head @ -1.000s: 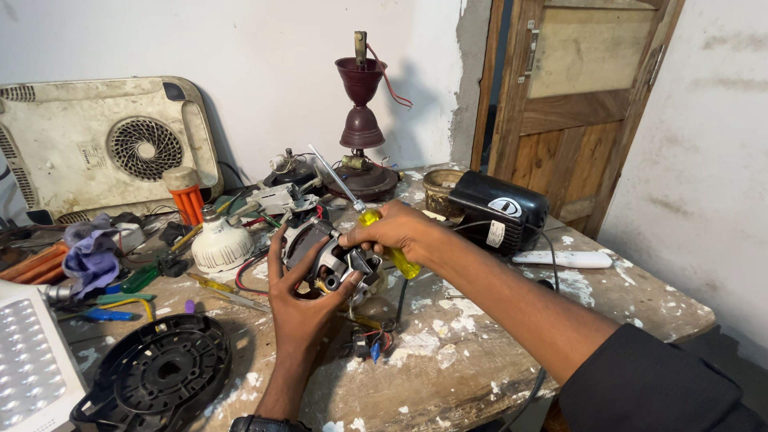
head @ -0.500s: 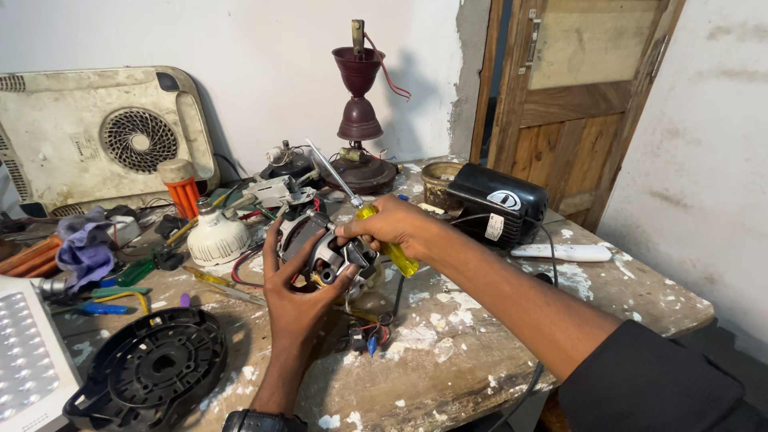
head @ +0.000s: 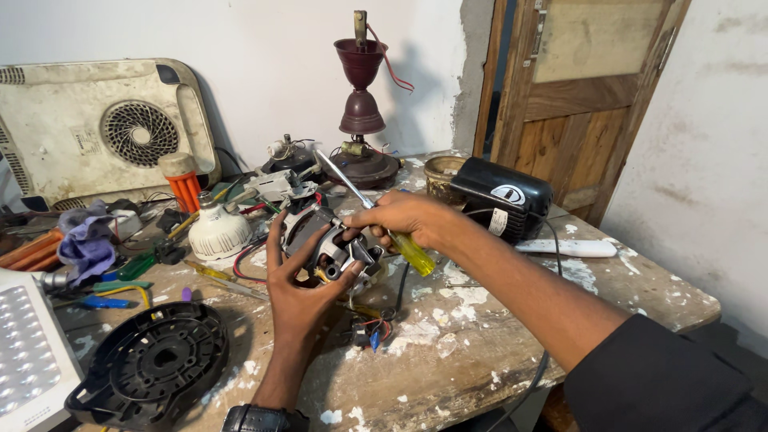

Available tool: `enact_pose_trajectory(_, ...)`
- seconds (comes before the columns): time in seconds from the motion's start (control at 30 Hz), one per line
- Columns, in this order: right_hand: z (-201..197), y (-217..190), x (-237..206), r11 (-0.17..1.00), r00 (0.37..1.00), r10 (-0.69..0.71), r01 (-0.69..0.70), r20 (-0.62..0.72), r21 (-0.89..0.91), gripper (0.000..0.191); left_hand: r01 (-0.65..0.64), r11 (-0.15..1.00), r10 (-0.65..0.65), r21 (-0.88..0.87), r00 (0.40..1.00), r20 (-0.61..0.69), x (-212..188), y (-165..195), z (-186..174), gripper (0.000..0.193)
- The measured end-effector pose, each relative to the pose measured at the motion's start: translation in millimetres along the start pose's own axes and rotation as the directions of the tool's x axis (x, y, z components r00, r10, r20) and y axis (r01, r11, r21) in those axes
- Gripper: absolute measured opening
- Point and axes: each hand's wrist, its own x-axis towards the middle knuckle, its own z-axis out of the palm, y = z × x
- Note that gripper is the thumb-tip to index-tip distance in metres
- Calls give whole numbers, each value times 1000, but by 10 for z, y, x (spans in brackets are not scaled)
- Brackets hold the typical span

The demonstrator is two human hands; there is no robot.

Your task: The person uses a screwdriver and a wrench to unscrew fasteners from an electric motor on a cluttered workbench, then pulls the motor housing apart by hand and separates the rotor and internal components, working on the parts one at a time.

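My left hand (head: 300, 292) cups a small electric motor (head: 328, 244) from below, its metal frame and copper windings showing between the fingers. Coloured wires trail from the motor down to the table. My right hand (head: 404, 220) holds a screwdriver (head: 380, 220) with a yellow-green handle; its metal shaft points up and to the left, past the motor's top. The right fingers also touch the motor's upper right side. Both hands are over the middle of a worn wooden table (head: 496, 344).
A black round plastic housing (head: 152, 364) lies front left, a white LED panel (head: 24, 352) at the left edge. A white bulb (head: 218, 228), orange item (head: 182, 180), hand tools and a purple cloth (head: 84, 244) crowd the left. A maroon lamp stand (head: 362, 104), black box (head: 502, 196), and old fan cover (head: 104, 132) stand behind.
The hands have barely shifted on the motor. The view has tilted slightly, so everything on the table sits a little lower and closer in the frame.
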Motion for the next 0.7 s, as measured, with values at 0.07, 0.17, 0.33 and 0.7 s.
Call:
enact_pose_trajectory(0.07, 46, -4, -13, 1000, 1000, -20, 20, -10, 20, 23, 3, 1000, -3, 7, 1000, -3, -8, 26, -25, 64)
enact_pose_trajectory(0.17, 87, -11, -116, 993, 989, -113, 109, -94, -49, 26, 7, 1000, -7, 8, 1000, 4, -18, 68, -27, 64)
enact_pose_trajectory(0.33, 117, 2, -347, 951, 945, -302, 289, -123, -112, 28, -10, 1000, 10, 22, 1000, 5, -32, 115, -37, 65)
enact_pose_trajectory(0.7, 142, 22, -256, 998, 997, -69, 69, -20, -4, 27, -6, 1000, 6, -15, 1000, 14, -94, 117, -77, 64)
